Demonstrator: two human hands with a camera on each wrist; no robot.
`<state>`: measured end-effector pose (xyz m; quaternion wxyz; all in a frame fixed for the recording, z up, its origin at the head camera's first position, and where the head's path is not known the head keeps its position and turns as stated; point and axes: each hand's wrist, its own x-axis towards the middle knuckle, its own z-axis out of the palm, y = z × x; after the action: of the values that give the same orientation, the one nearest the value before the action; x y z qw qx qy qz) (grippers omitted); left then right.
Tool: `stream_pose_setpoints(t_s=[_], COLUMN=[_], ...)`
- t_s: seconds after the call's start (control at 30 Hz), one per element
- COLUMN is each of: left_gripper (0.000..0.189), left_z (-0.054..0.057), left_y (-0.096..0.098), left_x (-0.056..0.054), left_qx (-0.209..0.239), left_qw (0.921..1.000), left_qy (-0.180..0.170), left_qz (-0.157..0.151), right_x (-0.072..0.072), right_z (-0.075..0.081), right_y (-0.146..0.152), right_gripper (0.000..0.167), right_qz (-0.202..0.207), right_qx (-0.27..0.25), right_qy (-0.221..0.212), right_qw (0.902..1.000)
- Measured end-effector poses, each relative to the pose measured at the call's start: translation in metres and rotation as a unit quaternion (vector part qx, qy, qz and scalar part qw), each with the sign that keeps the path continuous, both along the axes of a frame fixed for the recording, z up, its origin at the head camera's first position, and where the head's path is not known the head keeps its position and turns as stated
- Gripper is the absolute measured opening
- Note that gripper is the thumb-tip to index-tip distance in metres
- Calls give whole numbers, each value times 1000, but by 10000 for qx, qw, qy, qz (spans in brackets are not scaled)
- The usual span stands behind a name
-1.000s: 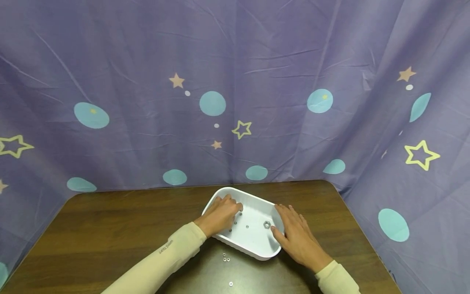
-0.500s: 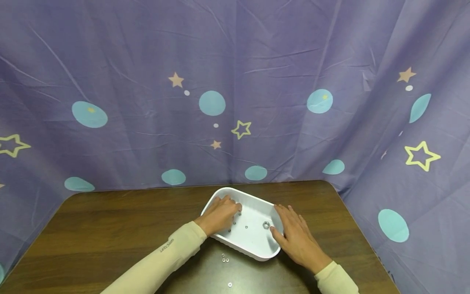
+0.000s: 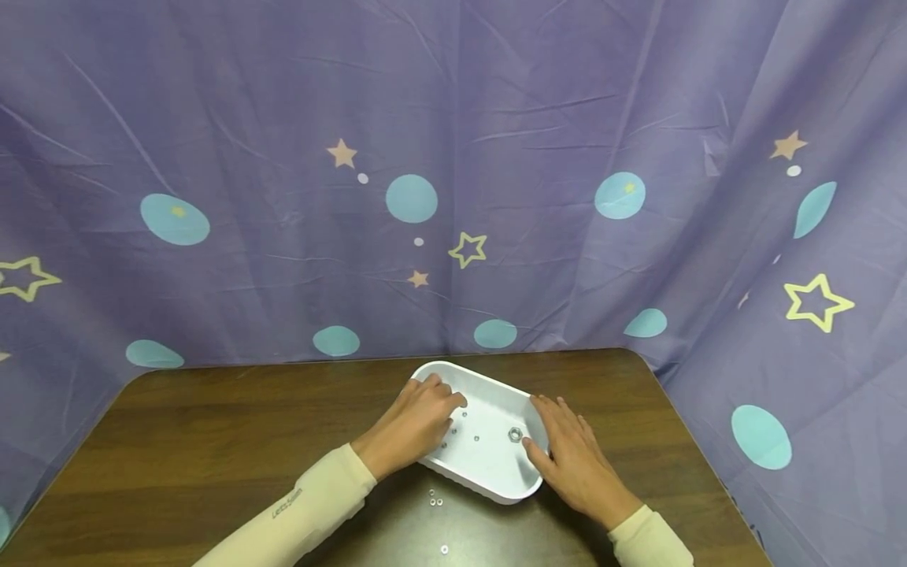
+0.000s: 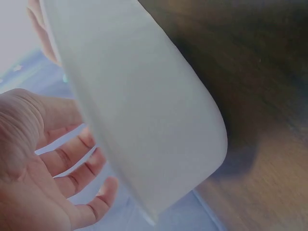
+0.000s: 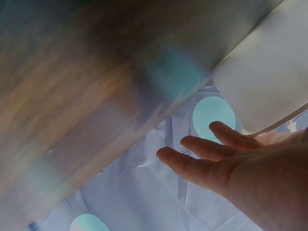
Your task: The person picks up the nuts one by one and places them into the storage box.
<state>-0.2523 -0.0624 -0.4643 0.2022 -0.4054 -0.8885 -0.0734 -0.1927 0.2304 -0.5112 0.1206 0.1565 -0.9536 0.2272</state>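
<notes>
A white tray (image 3: 489, 480) lies at an angle on the wooden table. Over its left end is my left hand (image 3: 407, 421), fingers loosely bent and dipping past the rim; in the left wrist view the tray wall hides its thumb and index tips. Close by the fingers, small metal nuts (image 3: 454, 431) stand out on the tray floor, with another small nut (image 3: 477, 439) further right. A larger hex nut (image 3: 515, 435) lies near the tray's right end. There my right hand (image 3: 577, 461) rests along the rim, fingers extended outside and thumb over the inside.
In front of the tray, three small light nuts (image 3: 433, 502) sit together on the table (image 3: 234, 457). A single small ring-shaped piece (image 3: 444, 550) lies nearer the front. A purple patterned curtain (image 3: 453, 157) hangs behind the table and along its sides.
My left wrist and forearm have shifted slightly left and toward me, while the fingers stay over the tray. My right hand, the tray and the nuts hold their places.
</notes>
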Motion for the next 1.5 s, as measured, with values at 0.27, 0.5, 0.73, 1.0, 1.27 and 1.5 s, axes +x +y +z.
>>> stream_pose_setpoints(t_s=[0.27,0.5,0.73,1.0,1.27,1.5], left_gripper=[31,36,36,37,36,37], left_z=[13,14,11,0,-18,-38], left_y=[-8,-13,-19,-26,-29,-29], left_x=[24,48,69,88,99,101], left_qx=[231,461,580,682,608,43], left_qw=[9986,9962,9954,9916,9911,9901], left_qy=[296,366,328,489,129,242], left_qz=[-377,-640,-685,-983,-1178,-1384], right_x=[2,1,2,0,-1,-1], right_z=[-1,0,0,-1,-1,0], right_y=[1,0,0,0,0,0], right_gripper=[69,69,69,70,70,69], right_qz=[7,-20,-6,2,-11,-22], right_qx=[36,12,23,32,28,7], right_qy=[51,36,-13,14,13,-7], right_qw=[10000,10000,10000,10000,10000,10000])
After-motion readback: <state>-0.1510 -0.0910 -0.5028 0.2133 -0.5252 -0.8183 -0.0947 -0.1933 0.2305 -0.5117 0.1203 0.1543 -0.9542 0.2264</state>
